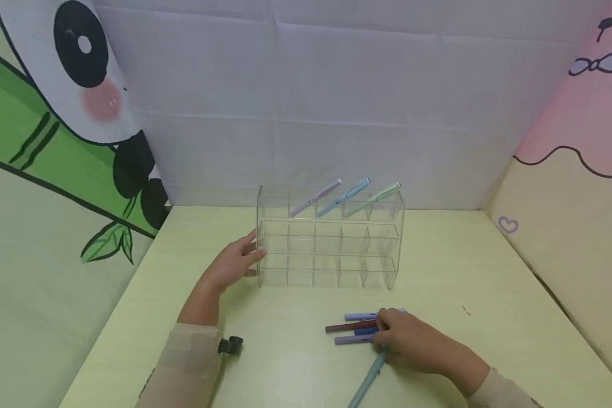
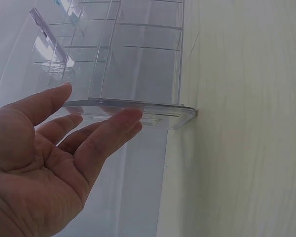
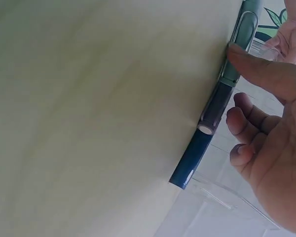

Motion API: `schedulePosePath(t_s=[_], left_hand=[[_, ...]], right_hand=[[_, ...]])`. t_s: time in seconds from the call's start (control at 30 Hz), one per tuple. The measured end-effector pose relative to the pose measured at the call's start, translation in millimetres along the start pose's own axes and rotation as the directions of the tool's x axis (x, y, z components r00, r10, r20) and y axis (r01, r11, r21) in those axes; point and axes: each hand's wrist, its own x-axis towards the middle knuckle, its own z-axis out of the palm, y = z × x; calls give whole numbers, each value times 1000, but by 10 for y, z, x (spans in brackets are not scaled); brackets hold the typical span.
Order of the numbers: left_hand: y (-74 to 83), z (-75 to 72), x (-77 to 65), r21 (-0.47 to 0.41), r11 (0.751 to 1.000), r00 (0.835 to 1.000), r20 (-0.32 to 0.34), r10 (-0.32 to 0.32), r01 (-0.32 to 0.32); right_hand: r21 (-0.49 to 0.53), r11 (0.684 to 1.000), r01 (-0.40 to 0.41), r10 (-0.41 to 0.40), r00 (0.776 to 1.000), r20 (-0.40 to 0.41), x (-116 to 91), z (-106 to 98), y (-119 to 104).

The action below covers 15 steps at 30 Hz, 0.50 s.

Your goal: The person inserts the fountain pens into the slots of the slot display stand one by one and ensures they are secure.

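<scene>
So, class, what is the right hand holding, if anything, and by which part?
The right hand holds a blue-green pen by its cap, with the thumb across it.

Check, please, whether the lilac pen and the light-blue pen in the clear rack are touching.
Apart: the head view shows a plain gap between the lilac pen and the light-blue pen.
</scene>
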Motion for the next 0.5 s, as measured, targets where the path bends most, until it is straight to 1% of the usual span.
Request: schedulePosePath(t_s=[0.1,0.17,0.23,0.3,0.37,0.43,0.5], left_hand=[[1,1,2,-4,1000,1000,1,7,-7],[-1,0,3,-10,1000,1000,0,12,-12],[1,0,5,-14,1000,1000,1,12,-12],[2,0,6,-15,1000,1000,1,9,-9],[4,-1,3,-15,1000,1000,0,3,-3],[6,-1,-2,-17,1000,1000,3,1,-1],[8,-1,-9,-18,1000,1000,7,2,-2]], right_hand=[[38,999,-10,10,1000,4,-17,-51,15],[114,993,-40,37,999,29,-35,-109,28],[200,977,-79,68,996,61,-57,-178,44],[296,948,-118,95,991,90,-70,-249,64],[386,911,-146,113,988,108,-82,-313,85],[473,867,-154,114,987,111,-86,-360,101],[542,828,-141,108,990,92,-87,-392,102]])
